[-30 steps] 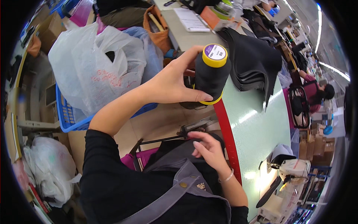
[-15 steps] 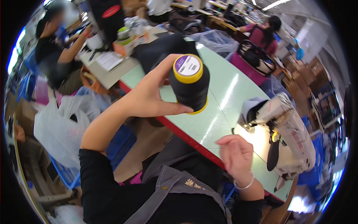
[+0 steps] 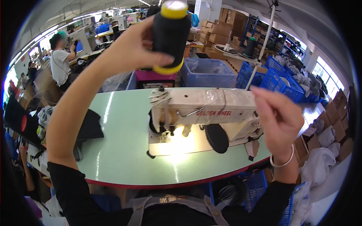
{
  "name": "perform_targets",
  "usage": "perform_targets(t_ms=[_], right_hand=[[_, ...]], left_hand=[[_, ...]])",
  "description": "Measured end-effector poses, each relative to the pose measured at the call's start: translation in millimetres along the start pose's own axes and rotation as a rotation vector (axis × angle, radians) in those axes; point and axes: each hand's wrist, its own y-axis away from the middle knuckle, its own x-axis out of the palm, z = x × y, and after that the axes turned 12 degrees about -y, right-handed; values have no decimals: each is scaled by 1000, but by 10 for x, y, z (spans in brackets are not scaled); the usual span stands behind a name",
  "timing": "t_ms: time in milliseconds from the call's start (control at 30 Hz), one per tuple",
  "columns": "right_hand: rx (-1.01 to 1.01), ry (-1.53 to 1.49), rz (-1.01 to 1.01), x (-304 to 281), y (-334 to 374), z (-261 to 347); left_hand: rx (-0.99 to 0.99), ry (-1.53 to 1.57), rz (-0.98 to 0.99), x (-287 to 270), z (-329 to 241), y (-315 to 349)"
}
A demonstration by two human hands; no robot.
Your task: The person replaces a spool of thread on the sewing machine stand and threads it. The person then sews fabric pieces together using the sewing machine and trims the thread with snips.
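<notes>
Where the left hand (image 3: 132,51) clasps, black thread (image 3: 170,35) winds cylindrically.

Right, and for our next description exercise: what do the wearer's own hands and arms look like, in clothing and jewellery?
Both are gloveless, the left hand and the right hand. The left sleeve and right sleeve are plain black, ending short of the wrists. A thin, pale bangle circles the right arm; none shows on the left.

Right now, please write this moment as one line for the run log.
left hand: raised, holds spool | right hand: raised, near right end of machine, contents unclear | machine: on green table, lit underneath
</notes>
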Motion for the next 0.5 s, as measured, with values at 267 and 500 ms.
perform_targets(t_ms=[267, 500], right_hand=[[-11, 237, -44, -411, -1170, -1227], [-247, 370, -54, -202, -1954, -2273]], left_hand=[[-67, -173, -13, 526, 300, -1857], [-148, -343, -258, 1410, 1029, -2969]])
